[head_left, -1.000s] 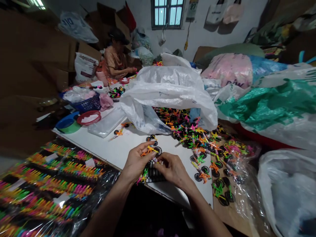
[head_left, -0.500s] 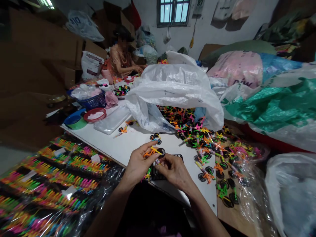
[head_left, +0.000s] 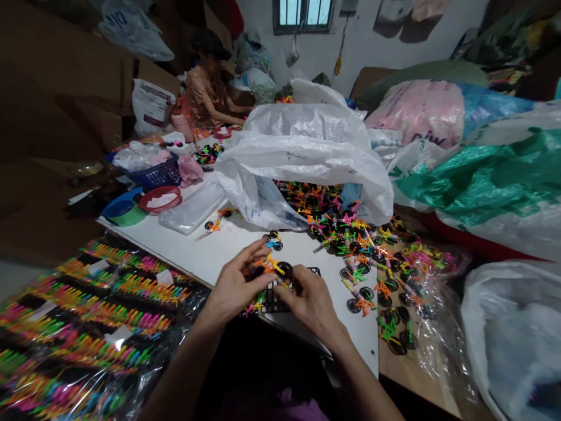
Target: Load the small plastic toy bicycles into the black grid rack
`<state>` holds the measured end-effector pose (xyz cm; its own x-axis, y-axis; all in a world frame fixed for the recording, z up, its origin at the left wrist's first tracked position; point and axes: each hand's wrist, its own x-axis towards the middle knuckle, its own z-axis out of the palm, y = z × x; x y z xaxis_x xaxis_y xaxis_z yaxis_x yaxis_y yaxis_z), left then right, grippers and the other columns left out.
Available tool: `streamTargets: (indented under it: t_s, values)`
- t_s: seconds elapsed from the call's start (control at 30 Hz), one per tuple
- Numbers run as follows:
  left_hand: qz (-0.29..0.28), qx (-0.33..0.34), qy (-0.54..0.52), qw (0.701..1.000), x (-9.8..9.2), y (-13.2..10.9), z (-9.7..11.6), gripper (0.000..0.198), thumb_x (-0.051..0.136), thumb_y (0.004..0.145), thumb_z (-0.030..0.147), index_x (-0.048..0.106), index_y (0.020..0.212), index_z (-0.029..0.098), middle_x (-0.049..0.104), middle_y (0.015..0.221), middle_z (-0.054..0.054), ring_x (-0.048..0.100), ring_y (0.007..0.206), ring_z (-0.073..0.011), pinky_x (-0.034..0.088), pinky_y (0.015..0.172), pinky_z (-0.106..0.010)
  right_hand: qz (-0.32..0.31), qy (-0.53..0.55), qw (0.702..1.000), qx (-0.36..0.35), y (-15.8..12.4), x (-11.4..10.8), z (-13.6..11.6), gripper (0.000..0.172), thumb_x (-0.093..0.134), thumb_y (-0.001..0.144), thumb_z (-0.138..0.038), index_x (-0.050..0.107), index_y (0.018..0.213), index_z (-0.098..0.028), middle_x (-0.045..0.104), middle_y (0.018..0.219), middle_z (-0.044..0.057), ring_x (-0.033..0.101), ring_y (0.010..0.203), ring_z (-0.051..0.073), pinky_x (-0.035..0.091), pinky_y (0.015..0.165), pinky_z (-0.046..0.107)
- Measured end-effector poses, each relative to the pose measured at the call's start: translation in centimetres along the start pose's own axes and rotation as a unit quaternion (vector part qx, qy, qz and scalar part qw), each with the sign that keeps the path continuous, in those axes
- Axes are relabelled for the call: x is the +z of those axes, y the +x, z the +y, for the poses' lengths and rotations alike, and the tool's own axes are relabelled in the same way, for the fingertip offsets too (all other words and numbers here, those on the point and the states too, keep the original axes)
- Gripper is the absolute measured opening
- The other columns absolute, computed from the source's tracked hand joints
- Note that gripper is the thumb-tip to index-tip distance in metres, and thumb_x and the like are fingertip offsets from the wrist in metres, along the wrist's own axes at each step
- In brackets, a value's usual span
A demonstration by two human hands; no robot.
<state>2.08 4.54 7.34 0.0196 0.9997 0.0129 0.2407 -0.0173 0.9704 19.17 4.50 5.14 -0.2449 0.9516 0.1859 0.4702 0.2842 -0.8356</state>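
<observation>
The left hand [head_left: 239, 286] and right hand [head_left: 309, 304] pinch a small orange plastic toy bicycle with black wheels [head_left: 272, 266] between their fingertips, just above a black plastic grid [head_left: 274, 301] near the front edge of the white tabletop [head_left: 144, 231]. Compared with half a second ago, the left fingers [head_left: 258, 248] sit higher, and a second black wheel now shows beside them. A small blue toy bicycle [head_left: 272, 241] lies just beyond.

Head-worn view, looking forward and down, close above a white worktable [head_left: 205, 251]
</observation>
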Motion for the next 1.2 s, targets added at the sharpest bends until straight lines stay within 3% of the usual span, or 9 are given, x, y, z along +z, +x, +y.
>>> streamTargets:
  t_s: [0.17,0.33,0.43,0.5,0.63,0.87,1.2]
  values:
    - [0.067,0.053,0.223,0.971,-2.7,-0.8,-1.2,0.039,0.059,0.075,0.042,0.059,0.106,0.02,0.062,0.107,-0.006,0.058,0.095,-0.019,0.048,0.086,-0.035,0.062,0.028,0.995,0.066,-0.4,1.1,2.8,0.019,0.062,0.073,-0.036,0.056,0.074,-0.018,0.054,0.065,-0.003,0.048,0.058,0.011,0.037,0.056,0.021]
    - [-0.003,0.161,0.355,0.921,-2.0,-1.4,-2.5,0.024,0.05,0.083,0.031,0.059,0.101,0.019,0.061,0.102,-0.006,0.055,0.099,-0.018,0.045,0.088,-0.033,-0.026,0.033,0.992,0.12,-0.8,4.9,6.1,0.01,0.058,0.075,-0.025,0.062,0.08,-0.017,0.063,0.076,0.002,0.057,0.069,0.015,0.042,0.065,0.023]
    - [-0.018,0.188,0.4,0.897,-0.9,-0.3,-3.3,0.024,0.048,0.084,0.024,0.058,0.104,0.017,0.06,0.106,-0.007,0.053,0.102,-0.0192,0.042,0.091,-0.036,-0.016,0.031,0.995,0.096,0.5,6.3,6.3,0.014,0.053,0.079,-0.022,0.063,0.087,-0.018,0.065,0.083,0.003,0.059,0.076,0.016,0.043,0.07,0.024]
    - [-0.064,0.187,0.416,0.888,-0.5,0.8,-3.7,0.022,0.047,0.084,0.02,0.058,0.103,0.017,0.061,0.102,-0.007,0.054,0.098,-0.0191,0.044,0.088,-0.035,-0.016,0.001,0.997,0.078,1.6,6.9,6.1,0.014,0.053,0.078,-0.021,0.062,0.089,-0.017,0.064,0.085,0.004,0.059,0.078,0.016,0.042,0.072,0.025]
    - [-0.116,0.178,0.411,0.886,-0.3,1.6,-4.4,0.023,0.041,0.086,0.017,0.059,0.099,0.018,0.062,0.091,-0.005,0.057,0.088,-0.0164,0.046,0.081,-0.031,-0.09,-0.107,0.989,0.054,2.9,7.6,6.4,0.017,0.048,0.075,-0.009,0.059,0.087,-0.015,0.06,0.081,0.005,0.056,0.075,0.017,0.04,0.067,0.024]
    - [-0.063,0.189,0.402,0.894,-0.2,1.1,-5.2,0.033,0.051,0.084,0.035,0.055,0.111,0.017,0.064,0.102,-0.007,0.059,0.095,-0.0199,0.046,0.086,-0.034,-0.124,-0.166,0.978,-0.014,2.3,7.9,7.0,0.022,0.041,0.08,-0.012,0.051,0.099,-0.016,0.053,0.092,0.006,0.052,0.08,0.016,0.04,0.07,0.025]
    - [-0.008,0.298,0.429,0.852,0.7,1.6,-7.1,0.025,0.04,0.089,0.029,0.062,0.09,0.019,0.067,0.084,-0.004,0.061,0.08,-0.016,0.047,0.077,-0.028,-0.15,-0.226,0.962,-0.042,3.1,8.5,7.2,0.018,0.039,0.086,-0.022,0.052,0.097,-0.018,0.054,0.089,0.005,0.053,0.074,0.017,0.04,0.063,0.025]
